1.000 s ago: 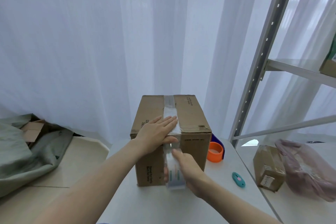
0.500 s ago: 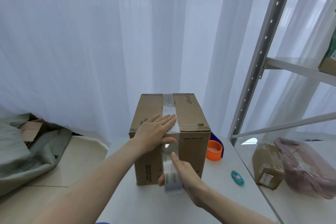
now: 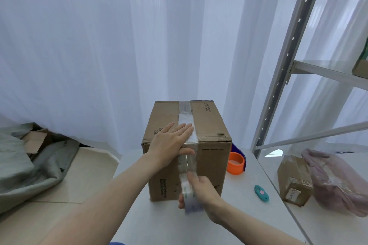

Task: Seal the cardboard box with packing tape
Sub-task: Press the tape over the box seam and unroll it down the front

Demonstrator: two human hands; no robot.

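Observation:
A closed brown cardboard box (image 3: pixel 211 125) stands on a white table (image 3: pixel 235 217). A strip of clear tape (image 3: pixel 186 119) runs along its top seam and down the near face. My left hand (image 3: pixel 171 143) lies flat on the box's top near edge, fingers spread, pressing the tape. My right hand (image 3: pixel 203 193) grips a roll of clear packing tape (image 3: pixel 188 195) low against the near face, with the tape stretched taut from the top edge down to the roll.
An orange and blue tape dispenser (image 3: pixel 236 162) sits right of the box. A teal box cutter (image 3: pixel 261 193) lies on the table's right side. A metal shelf (image 3: pixel 282 77) holds a small cardboard box (image 3: pixel 294 181) and a pink bag (image 3: pixel 336 181). Grey cloth (image 3: pixel 29 165) lies on the floor at left.
My right hand has drawn the tape roll further down the box's near face, lengthening the strip. My left hand has stayed pressed on the top edge.

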